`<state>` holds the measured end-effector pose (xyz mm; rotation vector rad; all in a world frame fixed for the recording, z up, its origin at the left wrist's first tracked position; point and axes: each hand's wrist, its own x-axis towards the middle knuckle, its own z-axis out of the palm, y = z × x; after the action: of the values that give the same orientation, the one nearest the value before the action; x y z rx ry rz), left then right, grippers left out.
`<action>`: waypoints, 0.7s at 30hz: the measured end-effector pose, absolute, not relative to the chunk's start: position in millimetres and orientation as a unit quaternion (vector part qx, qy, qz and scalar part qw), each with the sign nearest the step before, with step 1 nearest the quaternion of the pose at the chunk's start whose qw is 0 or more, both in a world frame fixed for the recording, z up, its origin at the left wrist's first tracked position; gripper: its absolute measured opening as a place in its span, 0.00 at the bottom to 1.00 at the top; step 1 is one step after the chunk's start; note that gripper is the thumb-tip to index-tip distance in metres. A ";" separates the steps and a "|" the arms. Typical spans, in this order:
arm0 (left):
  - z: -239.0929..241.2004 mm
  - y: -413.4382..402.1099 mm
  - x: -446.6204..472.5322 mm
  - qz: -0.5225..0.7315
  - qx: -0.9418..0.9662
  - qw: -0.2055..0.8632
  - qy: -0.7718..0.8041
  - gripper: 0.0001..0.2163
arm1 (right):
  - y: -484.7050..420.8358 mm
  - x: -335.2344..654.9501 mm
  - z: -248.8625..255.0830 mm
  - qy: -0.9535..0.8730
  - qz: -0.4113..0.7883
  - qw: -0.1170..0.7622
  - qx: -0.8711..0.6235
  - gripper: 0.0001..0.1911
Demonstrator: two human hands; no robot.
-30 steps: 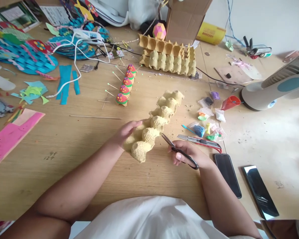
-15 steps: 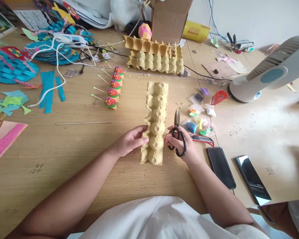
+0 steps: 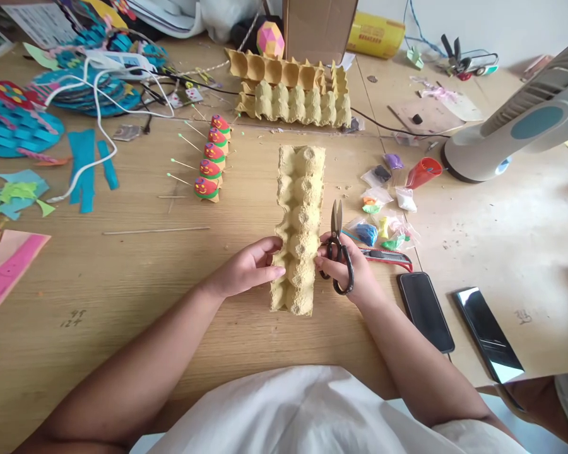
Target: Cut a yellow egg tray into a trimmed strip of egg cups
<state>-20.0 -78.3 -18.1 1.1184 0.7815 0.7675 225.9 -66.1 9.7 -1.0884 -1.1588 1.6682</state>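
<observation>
A yellow egg carton piece (image 3: 305, 217) with a row of bumps is held lengthwise in front of me. My left hand (image 3: 248, 268) pinches its left edge between thumb and fingers. On the other side, my right hand (image 3: 348, 268) touches the carton's right edge with its thumb and fingers while holding black-handled scissors (image 3: 337, 246), blades pointing away from me and slightly parted. Beyond the left hand stands a painted egg carton caterpillar (image 3: 211, 157) in red and green, with green-tipped sticks. More egg carton pieces (image 3: 303, 104) lie at the back.
Bagged coloured clay (image 3: 366, 233), a red cup (image 3: 425, 171) and a red utility knife (image 3: 385, 257) lie right of the carton. Two phones (image 3: 426, 312) rest nearer me. A white fan (image 3: 497, 139) stands far right. Blue paper crafts (image 3: 19, 126), a white cable (image 3: 99, 120) and a thin stick (image 3: 156, 231) are left.
The view has shifted slightly, so the tabletop things sit a little differently in the frame. Both hands keep the same hold on the carton piece and scissors.
</observation>
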 end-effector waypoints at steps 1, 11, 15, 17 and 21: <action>-17.2 -78.3 -19.6 0.343 0.504 0.712 0.349 0.24 | -66.4 225.8 9.7 -0.463 0.660 0.406 -0.432 0.20; -13.5 -78.4 -13.5 0.356 0.450 0.750 0.328 0.26 | -69.3 222.4 16.5 -0.475 0.652 0.379 -0.454 0.20; -11.1 -77.4 -13.0 0.349 0.440 0.762 0.323 0.26 | -69.4 222.9 17.4 -0.478 0.656 0.383 -0.442 0.20; -7.8 -76.9 -12.3 0.335 0.442 0.770 0.315 0.27 | -69.7 222.9 17.1 -0.475 0.664 0.380 -0.436 0.20; -5.6 -77.3 -10.7 0.348 0.453 0.768 0.289 0.31 | -71.2 221.9 14.7 -0.483 0.674 0.364 -0.424 0.20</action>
<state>-10.7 -77.3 -5.6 0.9838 0.6280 0.7562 221.9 -71.2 14.7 -1.0906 -1.2429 1.7332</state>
